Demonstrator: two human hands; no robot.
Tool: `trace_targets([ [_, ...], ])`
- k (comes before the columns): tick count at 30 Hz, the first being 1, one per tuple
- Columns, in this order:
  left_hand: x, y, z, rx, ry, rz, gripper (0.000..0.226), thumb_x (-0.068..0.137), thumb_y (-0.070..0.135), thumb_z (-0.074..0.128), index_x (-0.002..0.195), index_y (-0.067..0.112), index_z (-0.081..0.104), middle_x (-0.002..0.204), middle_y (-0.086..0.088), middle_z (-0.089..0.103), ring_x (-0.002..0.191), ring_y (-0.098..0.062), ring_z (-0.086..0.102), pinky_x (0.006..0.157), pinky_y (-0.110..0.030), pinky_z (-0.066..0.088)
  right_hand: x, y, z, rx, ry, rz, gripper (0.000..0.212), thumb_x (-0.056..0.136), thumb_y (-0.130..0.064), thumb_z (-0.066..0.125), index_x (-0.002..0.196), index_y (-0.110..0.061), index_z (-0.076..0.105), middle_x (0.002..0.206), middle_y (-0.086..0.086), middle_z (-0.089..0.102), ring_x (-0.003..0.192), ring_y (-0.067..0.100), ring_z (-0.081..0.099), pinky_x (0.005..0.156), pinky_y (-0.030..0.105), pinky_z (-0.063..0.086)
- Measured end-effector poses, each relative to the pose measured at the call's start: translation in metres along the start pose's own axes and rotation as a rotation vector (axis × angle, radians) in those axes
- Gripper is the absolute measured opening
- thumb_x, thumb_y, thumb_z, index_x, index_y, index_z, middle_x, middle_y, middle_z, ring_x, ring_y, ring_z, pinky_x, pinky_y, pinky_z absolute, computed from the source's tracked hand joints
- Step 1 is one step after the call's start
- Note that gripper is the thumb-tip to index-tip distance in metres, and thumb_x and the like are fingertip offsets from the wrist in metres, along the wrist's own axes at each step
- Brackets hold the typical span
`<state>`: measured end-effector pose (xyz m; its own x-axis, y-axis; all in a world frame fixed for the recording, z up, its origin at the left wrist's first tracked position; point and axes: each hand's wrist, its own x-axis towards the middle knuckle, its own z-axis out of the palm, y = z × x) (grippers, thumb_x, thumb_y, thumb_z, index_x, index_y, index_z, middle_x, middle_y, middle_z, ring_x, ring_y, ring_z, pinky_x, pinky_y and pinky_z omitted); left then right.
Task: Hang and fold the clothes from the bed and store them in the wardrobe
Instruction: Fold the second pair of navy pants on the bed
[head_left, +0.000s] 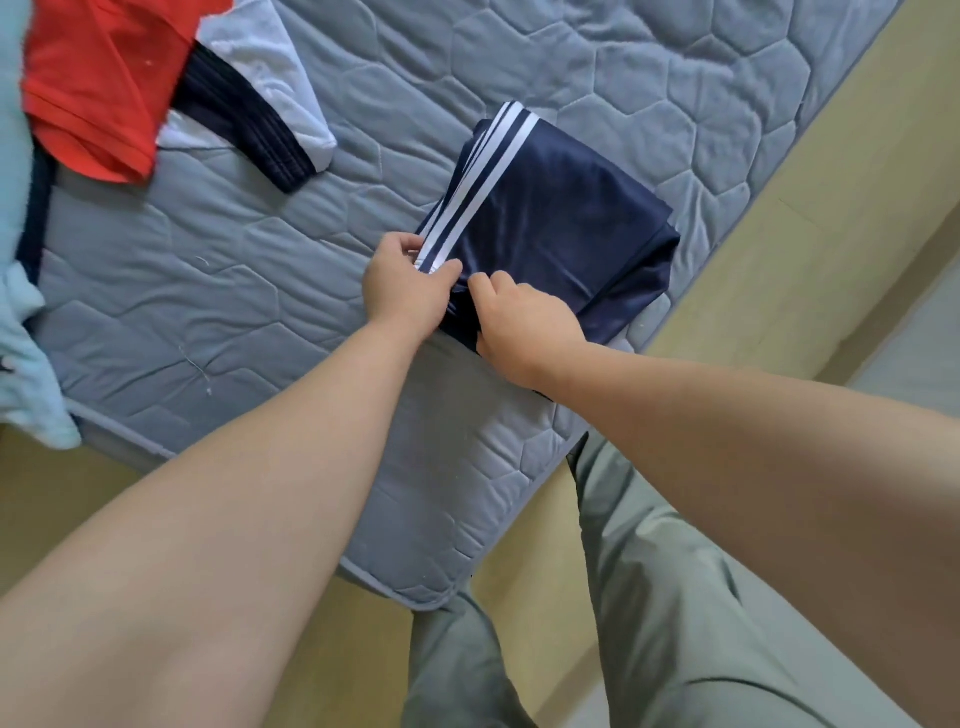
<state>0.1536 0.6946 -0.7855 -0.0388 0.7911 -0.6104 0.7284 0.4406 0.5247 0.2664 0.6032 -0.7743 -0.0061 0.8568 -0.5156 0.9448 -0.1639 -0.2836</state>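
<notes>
Near the right edge of the quilted grey mattress, you are working both hands on a folded navy garment with white stripes running along its left side. Your left hand is pinching the striped corner closest to you, thumb lying over the white band and fingers curling underneath it. Your right hand is sitting just beside it, its knuckles close to the left thumb and its fingers curling into the dark fabric at the near edge of the bundle. How much cloth it is gripping is hidden under the knuckles. The navy garment is lying flat on the mattress as a compact, roughly square packet. Its far-right corner is reaching close to the mattress edge, with pale yellowish floor showing beyond. Up in the far-left corner, well apart from your hands, a red garment is lying loose, overlapping a white garment with a ribbed navy band. A light blue cloth is hanging over the left edge of the mattress. Your bare forearms are crossing the near corner of the mattress on the way to the packet, and your legs in grey-green trousers are showing just below that corner.
</notes>
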Motion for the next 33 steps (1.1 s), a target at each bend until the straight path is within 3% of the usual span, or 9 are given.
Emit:
trace_targets([
  [6,-0.007,-0.012,0.006,0.194,0.151,-0.107,0.06,0.069,0.047,0.082,0.116,0.018,0.059,0.123,-0.002,0.058,0.11,-0.017,0.056,0.1,-0.03,0.044,-0.004,-0.008,0.015,0.082,-0.058,0.045,0.036,0.09,-0.016,0.062,0.119,-0.015,0.04,0.095,0.003,0.039,0.081,0.027,0.052,0.054,0.038,0.034],
  [10,-0.008,-0.022,0.006,-0.425,-0.085,-0.526,0.052,0.076,0.035,0.087,0.118,0.014,0.065,0.109,-0.003,0.072,0.095,-0.016,0.069,0.085,-0.034,0.056,-0.011,-0.009,0.022,0.378,-0.043,0.149,0.036,0.094,-0.036,0.056,0.125,-0.018,0.049,0.106,0.003,0.053,0.087,0.024,0.05,0.069,0.038,0.044],
  [13,-0.01,-0.028,0.004,-0.521,-0.251,-0.622,0.043,0.081,0.032,0.084,0.118,0.019,0.066,0.111,0.001,0.072,0.103,-0.015,0.066,0.091,-0.035,0.051,-0.019,-0.001,0.028,0.663,0.038,0.375,0.028,0.093,-0.031,0.056,0.119,-0.018,0.057,0.106,0.002,0.063,0.096,0.022,0.058,0.079,0.036,0.047],
  [17,-0.019,-0.029,0.006,-0.586,-0.33,-0.616,0.026,0.084,0.02,0.08,0.105,0.021,0.067,0.093,0.003,0.072,0.085,-0.013,0.065,0.076,-0.028,0.049,-0.034,0.007,0.034,0.85,-0.002,0.721,0.012,0.09,-0.032,0.057,0.09,-0.021,0.057,0.089,0.001,0.068,0.086,0.023,0.064,0.075,0.033,0.052],
  [20,-0.03,-0.024,0.009,-0.723,-0.289,-0.575,0.03,0.084,0.01,0.078,0.112,0.014,0.066,0.101,-0.008,0.072,0.088,-0.02,0.07,0.078,-0.031,0.059,-0.048,0.002,0.03,1.061,-0.073,1.004,0.037,0.088,-0.046,0.06,0.073,-0.012,0.058,0.067,0.006,0.068,0.066,0.03,0.07,0.066,0.043,0.063],
  [23,-0.049,-0.008,0.007,-0.751,-0.237,-0.57,0.034,0.083,0.01,0.077,0.116,0.009,0.067,0.1,-0.009,0.074,0.085,-0.021,0.073,0.08,-0.036,0.062,-0.064,-0.013,0.018,1.578,-0.28,1.271,0.064,0.086,-0.067,0.063,0.095,-0.003,0.064,0.083,0.013,0.069,0.066,0.032,0.071,0.057,0.046,0.063],
  [26,-0.07,0.012,-0.002,-0.756,-0.151,-0.564,0.048,0.077,0.013,0.081,0.121,0.005,0.064,0.107,-0.012,0.075,0.096,-0.027,0.074,0.081,-0.043,0.062,-0.079,-0.024,0.004,2.172,-0.464,1.227,0.095,0.08,-0.082,0.055,0.127,0.0,0.051,0.123,0.024,0.064,0.102,0.041,0.069,0.089,0.053,0.058],
  [29,-0.093,0.037,-0.017,-0.79,-0.116,-0.549,0.046,0.073,0.017,0.083,0.114,0.008,0.066,0.102,-0.011,0.076,0.088,-0.024,0.074,0.069,-0.036,0.063,-0.093,-0.039,-0.021,2.662,-0.343,1.071,0.103,0.076,-0.08,0.062,0.144,-0.006,0.044,0.142,0.03,0.051,0.126,0.045,0.056,0.111,0.059,0.04],
  [33,-0.133,0.064,-0.051,-0.833,-0.106,-0.546,0.026,0.075,0.015,0.08,0.098,0.009,0.069,0.08,-0.006,0.075,0.069,-0.021,0.073,0.057,-0.029,0.059,-0.11,-0.061,-0.064,2.77,-0.024,1.081,0.071,0.084,-0.056,0.073,0.134,-0.007,0.059,0.126,0.022,0.067,0.119,0.038,0.064,0.107,0.051,0.047],
])
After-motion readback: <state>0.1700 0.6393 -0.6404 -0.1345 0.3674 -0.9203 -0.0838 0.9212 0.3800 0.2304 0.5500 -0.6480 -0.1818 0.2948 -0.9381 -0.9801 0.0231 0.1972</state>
